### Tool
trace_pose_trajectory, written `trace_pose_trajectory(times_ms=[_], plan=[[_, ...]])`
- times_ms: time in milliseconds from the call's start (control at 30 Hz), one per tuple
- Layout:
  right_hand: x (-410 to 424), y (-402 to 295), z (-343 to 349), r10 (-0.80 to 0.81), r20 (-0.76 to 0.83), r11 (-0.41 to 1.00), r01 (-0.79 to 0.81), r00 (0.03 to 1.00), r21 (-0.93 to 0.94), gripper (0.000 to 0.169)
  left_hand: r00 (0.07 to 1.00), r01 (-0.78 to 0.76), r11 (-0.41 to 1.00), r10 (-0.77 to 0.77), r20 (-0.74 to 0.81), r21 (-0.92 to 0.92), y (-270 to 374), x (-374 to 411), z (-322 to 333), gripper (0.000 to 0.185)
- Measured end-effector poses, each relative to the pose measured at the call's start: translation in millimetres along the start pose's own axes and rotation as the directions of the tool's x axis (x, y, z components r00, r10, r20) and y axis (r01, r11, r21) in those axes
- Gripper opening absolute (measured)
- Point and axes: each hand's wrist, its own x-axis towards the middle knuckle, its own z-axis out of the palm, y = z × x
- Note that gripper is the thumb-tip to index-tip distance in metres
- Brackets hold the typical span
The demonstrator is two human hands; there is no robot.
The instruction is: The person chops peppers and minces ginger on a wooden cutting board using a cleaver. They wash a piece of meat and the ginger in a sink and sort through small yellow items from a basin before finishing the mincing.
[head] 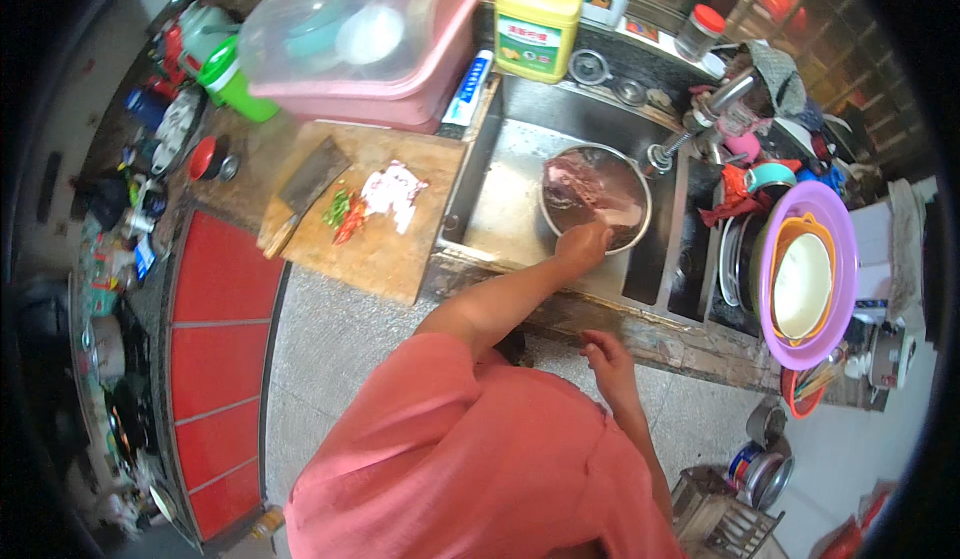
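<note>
A round metal basin [547, 217] stands in the steel sink [495, 217], with a large piece of raw meat [589, 184] lying in dark reddish liquid. My left hand [583, 250] reaches over the basin's near rim beside the meat; its fingertips are partly hidden, so its hold on the meat is unclear. Held away from the counter's front edge, my right hand [609, 360] has its fingers apart and nothing in them. On the wooden cutting board [382, 266] lie a cleaver [315, 176], chopped white pieces [392, 190] and cut green and red peppers [349, 217].
Behind the board sits a lidded pink storage tub [360, 105]. A yellow detergent jug [536, 30] stands behind the sink. The faucet [697, 120] rises at the basin's right, near nested plastic basins [847, 274]. A wooden stool [724, 518] stands on the floor.
</note>
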Motion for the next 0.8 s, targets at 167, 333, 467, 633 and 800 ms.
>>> trace_pose_trajectory(times_ms=[167, 333, 467, 633, 800], plan=[[-1, -8, 24, -0.064, 0.145, 0.998, 0.066, 0.987, -0.009, 0.027, 0.996, 0.094, 0.961, -0.088, 0.034, -0.259, -29, -29, -19, 0.021], [-4, -14, 38, -0.078, 0.161, 0.997, 0.078, 0.984, 0.009, 0.028, 0.953, 0.302, 0.857, -0.254, 0.167, -0.417, -9, -49, -65, 0.022], [-8, -12, 51, -0.087, 0.145, 0.994, 0.097, 0.986, -0.059, 0.029, 0.912, 0.409, 0.735, -0.311, 0.267, -0.541, -18, -65, -106, 0.022], [-2, -44, 101, -0.005, 0.156, 0.999, 0.01, 0.988, -0.031, 0.029, 0.919, 0.392, 0.699, -0.326, 0.221, -0.598, -31, -65, -179, 0.025], [24, -78, 178, 0.007, 0.108, 1.0, -0.004, 0.994, -0.031, 0.03, 0.998, 0.066, 0.976, -0.07, -0.009, -0.207, -78, -64, -286, 0.023]])
